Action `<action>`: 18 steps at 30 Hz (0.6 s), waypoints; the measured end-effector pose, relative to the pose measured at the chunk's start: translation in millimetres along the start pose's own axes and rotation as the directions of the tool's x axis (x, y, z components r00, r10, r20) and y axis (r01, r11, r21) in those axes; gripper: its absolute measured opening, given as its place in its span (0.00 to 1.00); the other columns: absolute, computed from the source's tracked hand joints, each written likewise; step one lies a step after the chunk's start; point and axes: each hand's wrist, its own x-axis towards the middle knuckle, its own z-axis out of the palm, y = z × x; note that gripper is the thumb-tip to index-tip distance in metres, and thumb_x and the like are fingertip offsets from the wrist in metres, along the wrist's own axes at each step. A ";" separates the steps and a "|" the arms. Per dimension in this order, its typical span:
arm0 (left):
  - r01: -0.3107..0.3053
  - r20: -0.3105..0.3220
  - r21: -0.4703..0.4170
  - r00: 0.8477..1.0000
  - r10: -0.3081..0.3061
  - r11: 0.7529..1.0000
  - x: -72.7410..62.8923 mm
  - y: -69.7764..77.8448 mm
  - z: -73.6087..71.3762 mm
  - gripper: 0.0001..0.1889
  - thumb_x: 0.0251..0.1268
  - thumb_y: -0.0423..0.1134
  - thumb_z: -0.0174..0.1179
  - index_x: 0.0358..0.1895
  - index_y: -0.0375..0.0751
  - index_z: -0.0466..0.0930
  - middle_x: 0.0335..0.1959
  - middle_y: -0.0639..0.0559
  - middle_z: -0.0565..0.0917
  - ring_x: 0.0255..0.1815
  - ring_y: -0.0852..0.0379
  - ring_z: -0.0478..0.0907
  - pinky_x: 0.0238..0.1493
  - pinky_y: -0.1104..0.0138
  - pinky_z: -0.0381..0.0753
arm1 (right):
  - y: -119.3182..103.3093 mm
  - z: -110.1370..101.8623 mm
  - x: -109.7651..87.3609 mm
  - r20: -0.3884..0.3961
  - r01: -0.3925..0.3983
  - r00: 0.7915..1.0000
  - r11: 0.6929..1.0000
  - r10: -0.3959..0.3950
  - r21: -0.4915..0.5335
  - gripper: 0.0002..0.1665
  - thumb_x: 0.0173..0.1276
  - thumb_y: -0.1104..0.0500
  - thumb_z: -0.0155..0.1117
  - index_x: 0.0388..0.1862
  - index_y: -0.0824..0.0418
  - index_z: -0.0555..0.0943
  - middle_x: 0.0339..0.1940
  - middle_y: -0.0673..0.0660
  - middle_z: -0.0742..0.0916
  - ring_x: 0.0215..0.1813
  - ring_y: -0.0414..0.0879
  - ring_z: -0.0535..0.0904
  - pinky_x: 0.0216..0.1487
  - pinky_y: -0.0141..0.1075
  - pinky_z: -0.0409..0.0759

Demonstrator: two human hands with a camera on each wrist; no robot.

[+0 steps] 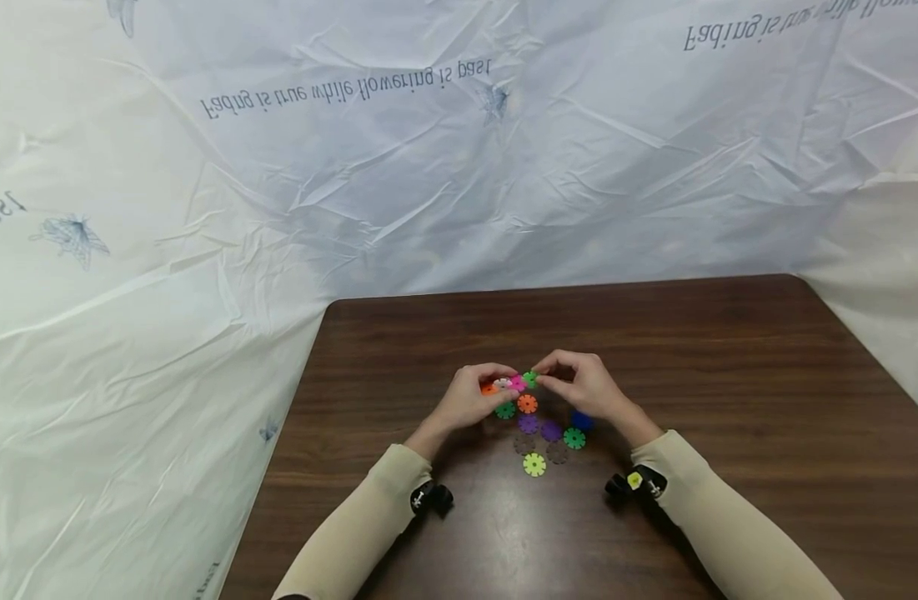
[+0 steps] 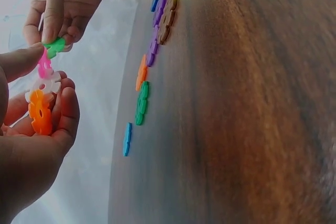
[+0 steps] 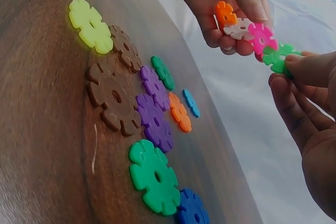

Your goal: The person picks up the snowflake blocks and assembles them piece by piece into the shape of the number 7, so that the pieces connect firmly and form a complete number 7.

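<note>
Left hand (image 1: pixel 464 400) clamped on the pink disc (image 3: pixel 256 31), thumb against fingers; clear white disc (image 3: pixel 235 31) and orange disc (image 2: pixel 40 125) continue in a row from it, against the same hand's fingers. Right hand (image 1: pixel 589 386) pinches the light-green disc (image 3: pixel 271 56) between thumb and finger; its edge meets the pink one, can't tell if fully slotted. Whole row held up off the worktop (image 1: pixel 729 375), between the two hands. Loose notched discs lie below: yellow disc (image 1: pixel 534 472) nearest the person, two brown discs (image 3: pixel 101 95) just beyond, then two purple discs (image 3: pixel 148 119) side by side. Sea-green disc (image 3: pixel 144 176) right of the purples, dark blue disc (image 1: pixel 583 421) just beside it, near right hand. Loose orange piece (image 1: pixel 528 397) beyond the purples, dark green piece (image 1: pixel 505 405) to its left, light blue disc (image 2: pixel 127 141) near those two. Beige sleeves (image 1: pixel 353 533), black wrist devices (image 1: pixel 443 500), white printed sheet (image 1: pixel 398 167) behind
</note>
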 end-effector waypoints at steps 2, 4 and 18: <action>-0.003 0.004 0.002 1.000 0.003 1.000 0.2 0.1 -0.1 0.16 0.64 0.43 0.66 0.52 0.42 0.83 0.43 0.51 0.86 0.37 0.63 0.80 0.38 0.70 0.80 | 0.0 0.7 0.0 0.010 -0.007 1.000 1.000 0.006 0.012 0.05 0.64 0.72 0.65 0.39 0.68 0.83 0.33 0.62 0.86 0.30 0.61 0.82 0.28 0.39 0.81; -0.003 0.006 0.004 1.000 0.003 1.000 0.3 0.7 -0.4 0.16 0.64 0.44 0.66 0.52 0.42 0.83 0.43 0.51 0.86 0.37 0.63 0.80 0.38 0.70 0.80 | 0.0 1.3 0.1 0.019 -0.013 1.000 1.000 0.013 0.017 0.06 0.64 0.71 0.65 0.40 0.68 0.83 0.34 0.62 0.87 0.30 0.61 0.82 0.29 0.39 0.82; -0.016 0.002 0.031 1.000 0.016 0.999 2.7 5.2 -0.1 0.16 0.60 0.44 0.69 0.50 0.42 0.84 0.44 0.50 0.87 0.36 0.64 0.81 0.35 0.71 0.80 | 13.5 9.0 0.1 0.057 -0.048 0.997 0.999 0.047 0.024 0.07 0.64 0.71 0.65 0.42 0.67 0.83 0.38 0.62 0.87 0.37 0.56 0.85 0.35 0.41 0.85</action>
